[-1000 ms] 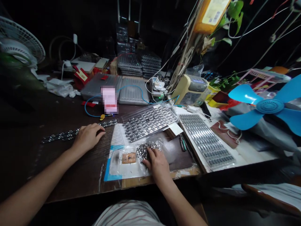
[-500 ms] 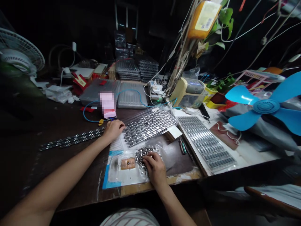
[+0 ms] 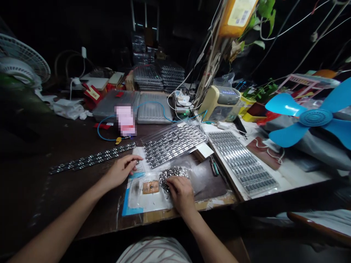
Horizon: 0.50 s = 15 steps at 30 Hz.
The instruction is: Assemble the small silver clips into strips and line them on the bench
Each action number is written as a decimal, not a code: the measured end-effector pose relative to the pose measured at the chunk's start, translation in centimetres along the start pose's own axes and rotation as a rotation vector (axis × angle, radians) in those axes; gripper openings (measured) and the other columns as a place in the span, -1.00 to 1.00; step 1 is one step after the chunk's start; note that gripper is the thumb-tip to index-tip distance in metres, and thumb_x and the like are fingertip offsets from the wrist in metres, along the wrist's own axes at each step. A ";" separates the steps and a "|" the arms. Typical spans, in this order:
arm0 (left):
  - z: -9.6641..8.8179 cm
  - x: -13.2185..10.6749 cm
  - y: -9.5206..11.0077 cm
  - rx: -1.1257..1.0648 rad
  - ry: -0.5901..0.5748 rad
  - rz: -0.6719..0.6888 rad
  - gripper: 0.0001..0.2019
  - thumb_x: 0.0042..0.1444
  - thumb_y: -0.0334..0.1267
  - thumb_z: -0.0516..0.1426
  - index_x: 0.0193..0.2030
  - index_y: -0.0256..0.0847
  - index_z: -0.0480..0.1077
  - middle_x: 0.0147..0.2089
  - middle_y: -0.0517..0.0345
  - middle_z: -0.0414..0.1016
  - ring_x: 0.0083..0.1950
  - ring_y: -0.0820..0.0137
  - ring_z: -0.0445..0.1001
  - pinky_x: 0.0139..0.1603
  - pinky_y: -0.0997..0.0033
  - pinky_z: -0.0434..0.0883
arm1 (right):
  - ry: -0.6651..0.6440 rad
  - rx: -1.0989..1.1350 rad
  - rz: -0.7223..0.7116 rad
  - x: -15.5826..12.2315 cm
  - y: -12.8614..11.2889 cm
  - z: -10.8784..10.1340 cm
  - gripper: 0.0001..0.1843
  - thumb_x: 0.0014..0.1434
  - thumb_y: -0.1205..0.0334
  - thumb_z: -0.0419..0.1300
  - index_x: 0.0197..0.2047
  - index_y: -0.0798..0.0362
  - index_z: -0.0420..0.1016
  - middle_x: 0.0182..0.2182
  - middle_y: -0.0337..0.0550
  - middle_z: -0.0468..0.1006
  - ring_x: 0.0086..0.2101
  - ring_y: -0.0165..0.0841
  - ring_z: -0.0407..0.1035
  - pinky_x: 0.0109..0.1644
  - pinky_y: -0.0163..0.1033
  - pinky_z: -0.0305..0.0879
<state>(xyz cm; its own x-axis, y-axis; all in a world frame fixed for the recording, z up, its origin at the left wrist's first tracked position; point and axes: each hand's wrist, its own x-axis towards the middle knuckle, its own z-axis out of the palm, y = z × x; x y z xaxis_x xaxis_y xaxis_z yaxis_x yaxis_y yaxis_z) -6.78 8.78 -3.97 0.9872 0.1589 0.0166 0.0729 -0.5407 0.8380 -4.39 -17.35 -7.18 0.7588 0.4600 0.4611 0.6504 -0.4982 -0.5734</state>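
My left hand (image 3: 124, 170) is over the front left of the work surface, thumb and fingers drawn together. A small shiny bit shows at its fingertips, too small to name. My right hand (image 3: 181, 191) has its thumb and fingertips pinched at the edge of a heap of small shiny metal parts (image 3: 174, 173) on clear plastic. Whatever is between those fingers is hidden. Left of the heap lies a small orange-brown block (image 3: 150, 187) with tiny parts on it. Beyond my hands, a clear tray holds rows of metal strips (image 3: 175, 144). More dark metal strips (image 3: 93, 159) lie to the left.
At right, another tray of segmented metal pieces (image 3: 244, 160) lies on a white surface beside a blue fan (image 3: 315, 117). Green-handled pliers (image 3: 214, 167) lie near the tray. A phone (image 3: 126, 120) stands at the back, with stacked plastic trays (image 3: 148, 77) behind it.
My left hand has drawn back toward me from the ends of the dark strips, uncovering them. My right hand stays at the heap of metal parts. The view has shifted slightly.
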 end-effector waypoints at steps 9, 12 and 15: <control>4.4 -5.6 -0.8 0.036 0.104 -0.008 -0.79 0.13 -0.16 0.10 -0.19 -0.18 0.49 -0.22 0.09 0.55 -0.27 0.35 0.52 -0.30 0.44 0.47 | -0.170 -0.132 -0.044 1.3 -2.7 3.0 -0.94 0.13 0.13 0.30 -0.31 -0.11 0.57 -0.30 -0.26 0.55 -0.29 -0.36 0.29 -0.22 -0.21 0.03; 5.0 -5.7 -1.0 0.080 0.145 0.076 -0.81 0.14 -0.18 0.10 -0.21 -0.16 0.51 -0.20 0.09 0.54 -0.21 0.34 0.52 -0.27 0.43 0.46 | -0.187 -0.156 -0.058 1.2 -2.7 3.3 -0.92 0.16 0.13 0.26 -0.25 -0.15 0.58 -0.30 -0.24 0.53 -0.28 -0.35 0.27 -0.21 -0.21 0.03; 5.2 -5.8 -1.0 0.115 0.165 0.118 -0.82 0.14 -0.18 0.12 -0.22 -0.15 0.51 -0.23 0.11 0.54 -0.23 0.35 0.52 -0.26 0.42 0.46 | -0.191 -0.164 -0.075 1.2 -2.7 3.0 -0.89 0.18 0.13 0.24 -0.20 -0.17 0.57 -0.29 -0.22 0.51 -0.26 -0.33 0.26 -0.19 -0.20 0.05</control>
<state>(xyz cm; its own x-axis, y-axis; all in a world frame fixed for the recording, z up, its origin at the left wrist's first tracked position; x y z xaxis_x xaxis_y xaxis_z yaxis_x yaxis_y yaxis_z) -11.85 4.12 -7.75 0.9538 0.2168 0.2080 -0.0168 -0.6526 0.7575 -5.30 -13.23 -7.12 0.6983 0.6230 0.3526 0.7131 -0.5626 -0.4183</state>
